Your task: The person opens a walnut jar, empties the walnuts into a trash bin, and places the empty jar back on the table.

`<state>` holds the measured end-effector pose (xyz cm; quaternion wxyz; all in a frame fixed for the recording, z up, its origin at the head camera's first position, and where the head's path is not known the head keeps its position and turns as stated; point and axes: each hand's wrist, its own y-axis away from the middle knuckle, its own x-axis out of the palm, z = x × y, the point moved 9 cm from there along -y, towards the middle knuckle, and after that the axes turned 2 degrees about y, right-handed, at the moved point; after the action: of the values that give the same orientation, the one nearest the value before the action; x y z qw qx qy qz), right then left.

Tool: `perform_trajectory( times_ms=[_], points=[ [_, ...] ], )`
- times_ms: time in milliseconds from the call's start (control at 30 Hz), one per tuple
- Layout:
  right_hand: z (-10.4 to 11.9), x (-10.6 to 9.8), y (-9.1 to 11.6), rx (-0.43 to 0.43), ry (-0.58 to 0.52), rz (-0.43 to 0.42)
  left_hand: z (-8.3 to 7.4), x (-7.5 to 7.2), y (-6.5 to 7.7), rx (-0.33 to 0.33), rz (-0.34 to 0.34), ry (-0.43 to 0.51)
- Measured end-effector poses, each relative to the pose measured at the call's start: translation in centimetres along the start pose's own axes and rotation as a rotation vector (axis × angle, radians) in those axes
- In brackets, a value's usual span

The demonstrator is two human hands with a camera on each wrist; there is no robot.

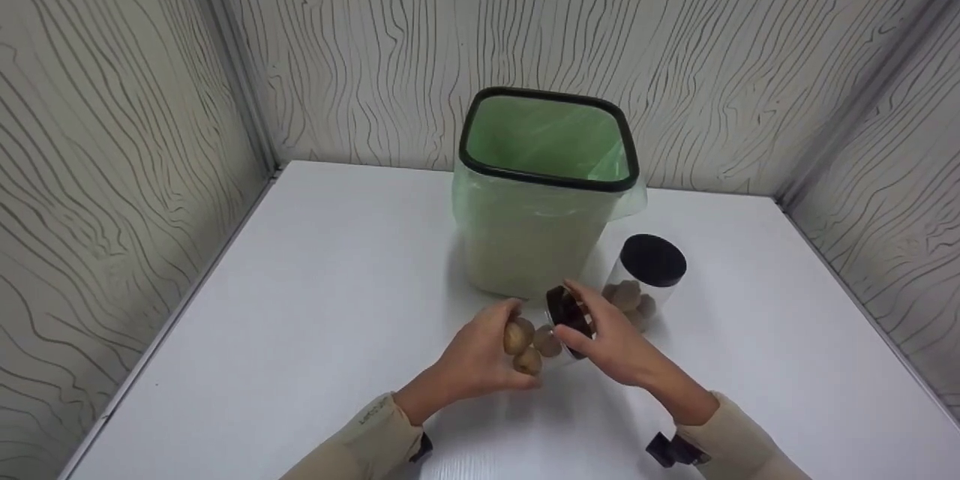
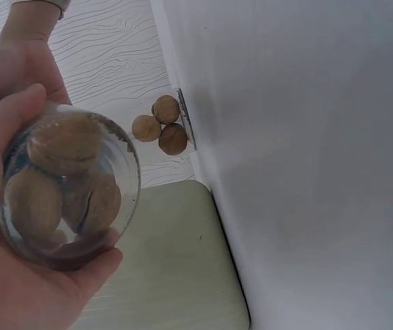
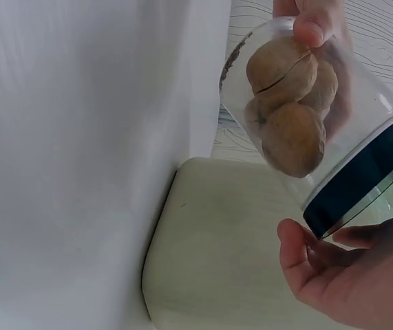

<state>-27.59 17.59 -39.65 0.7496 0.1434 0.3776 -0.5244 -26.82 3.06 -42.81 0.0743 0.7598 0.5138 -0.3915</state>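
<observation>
A clear jar [image 3: 265, 141] holding several walnuts [image 3: 292, 141] lies tilted between both hands, its base towards the left hand. My left hand [image 1: 472, 356] grips the jar's body near that base, fingers and thumb around it. At the other end is the black lid [image 1: 559, 307], and my right hand [image 1: 619, 349] holds it with thumb and fingers on opposite sides of its rim. In the right wrist view the lid sits on the jar's mouth. Whether it is loose cannot be seen.
A pale waste bin [image 1: 525, 247] with a black rim and a green liner [image 1: 517, 127] stands just behind the hands. Right of it, a second clear jar with a black lid [image 1: 652, 260] stands upright with walnuts [image 1: 626, 296] inside. Wood-patterned panels [image 1: 360, 52] enclose the white table [image 1: 337, 262].
</observation>
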Motion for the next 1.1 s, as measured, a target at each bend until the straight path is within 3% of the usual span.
perform_trajectory(
  times_ms=[267,867,1000,1100],
  points=[
    [0.6,0.0,-0.1,-0.063,0.008,0.007,-0.1,-0.2,0.1,0.039,-0.002,-0.016],
    [2.1,-0.2,0.5,-0.262,-0.018,0.093,-0.1,-0.3,0.2,0.068,0.078,0.171],
    [2.2,-0.1,0.7,-0.277,0.008,0.101,0.1,-0.2,0.2,0.059,0.077,0.166],
    [2.0,0.0,0.7,-0.234,0.020,0.094,0.1,-0.2,0.3,0.059,0.059,0.123]
  ],
)
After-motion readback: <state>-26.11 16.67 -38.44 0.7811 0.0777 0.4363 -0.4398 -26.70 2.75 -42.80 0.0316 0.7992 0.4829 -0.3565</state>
